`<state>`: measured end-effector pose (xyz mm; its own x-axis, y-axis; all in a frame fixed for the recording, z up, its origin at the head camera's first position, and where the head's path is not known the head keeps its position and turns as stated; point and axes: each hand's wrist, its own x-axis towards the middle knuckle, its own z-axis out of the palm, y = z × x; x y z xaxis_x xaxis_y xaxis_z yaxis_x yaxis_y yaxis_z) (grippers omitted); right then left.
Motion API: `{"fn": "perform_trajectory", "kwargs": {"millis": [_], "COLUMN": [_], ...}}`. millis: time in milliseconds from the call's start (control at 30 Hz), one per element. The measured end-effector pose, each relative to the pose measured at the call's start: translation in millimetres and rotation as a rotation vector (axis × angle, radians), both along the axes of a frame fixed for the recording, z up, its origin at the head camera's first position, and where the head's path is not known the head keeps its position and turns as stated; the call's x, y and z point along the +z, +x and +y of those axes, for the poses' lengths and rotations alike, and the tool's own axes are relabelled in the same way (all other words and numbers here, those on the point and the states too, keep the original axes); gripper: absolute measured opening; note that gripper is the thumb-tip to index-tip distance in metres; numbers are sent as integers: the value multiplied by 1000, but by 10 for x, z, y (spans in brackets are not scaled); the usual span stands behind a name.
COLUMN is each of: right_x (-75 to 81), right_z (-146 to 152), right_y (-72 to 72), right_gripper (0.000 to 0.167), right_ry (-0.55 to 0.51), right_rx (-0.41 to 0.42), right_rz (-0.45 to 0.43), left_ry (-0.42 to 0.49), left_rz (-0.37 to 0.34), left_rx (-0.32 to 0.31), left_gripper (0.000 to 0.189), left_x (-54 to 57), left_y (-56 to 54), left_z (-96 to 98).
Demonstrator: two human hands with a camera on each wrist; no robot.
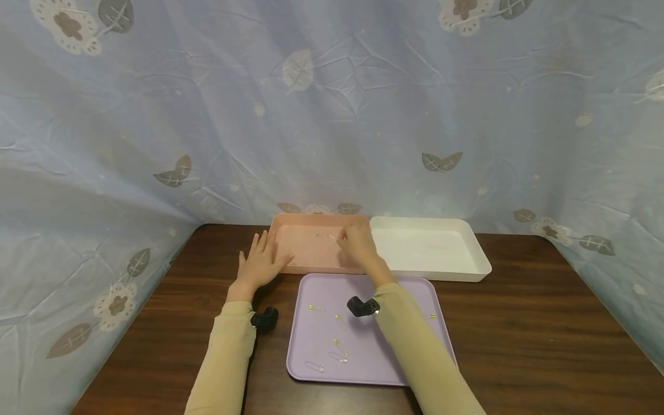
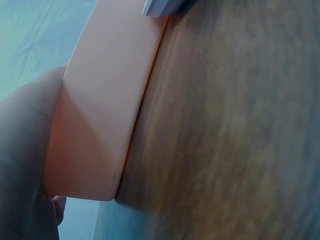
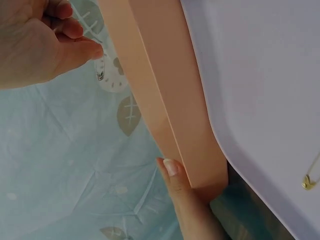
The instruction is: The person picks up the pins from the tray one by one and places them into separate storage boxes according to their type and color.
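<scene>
One left hand (image 1: 257,265), spread wide, touches the peach tray (image 1: 311,269) left of the head view's centre. Gold and silver pins (image 1: 336,342) lie on the purple tray (image 1: 370,363) at lower centre. Near centre, the right hand (image 1: 358,242) pinches a silver pin (image 3: 100,76) over the peach tray; the white tray (image 1: 430,248) sits right.

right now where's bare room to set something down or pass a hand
Bare: the white tray right of the pink tray; the table right of the purple tray; table between the left sleeve and curtain. Crowded: the purple tray, with safety pins and the right sleeve across it; the pink tray, left hand at one end, right hand above the other.
</scene>
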<state>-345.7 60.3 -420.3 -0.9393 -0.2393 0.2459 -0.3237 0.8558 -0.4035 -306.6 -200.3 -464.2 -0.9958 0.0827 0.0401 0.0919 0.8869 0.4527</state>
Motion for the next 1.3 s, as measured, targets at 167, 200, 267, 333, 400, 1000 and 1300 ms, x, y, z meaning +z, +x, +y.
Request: {"fn": "perform_trajectory", "kwargs": {"millis": [167, 200, 267, 333, 400, 1000, 1300], "right_x": [10, 13, 24, 27, 25, 10, -31], "right_z": [-108, -134, -185, -234, -279, -595, -746], "right_y": [-106, -125, -166, -208, -249, -444, -507], "right_gripper": [18, 20, 23, 24, 23, 42, 33], "right_ry": [90, 87, 70, 33, -11, -10, 27], "right_rx": [12, 12, 13, 25, 35, 61, 62], "right_rz": [80, 70, 44, 9, -16, -108, -72], "left_ry": [-13, -15, -15, -15, -16, -24, -5], "left_rz": [0, 0, 2, 5, 5, 10, 22], "left_rx": [0, 0, 4, 7, 13, 20, 12], "left_gripper": [95, 95, 96, 96, 96, 92, 91], "left_x": [19, 25, 38, 51, 63, 7, -48], "left_y": [-8, -11, -17, -22, -28, -25, -40], "left_z": [-16, -20, -25, -30, -30, -12, -10]}}
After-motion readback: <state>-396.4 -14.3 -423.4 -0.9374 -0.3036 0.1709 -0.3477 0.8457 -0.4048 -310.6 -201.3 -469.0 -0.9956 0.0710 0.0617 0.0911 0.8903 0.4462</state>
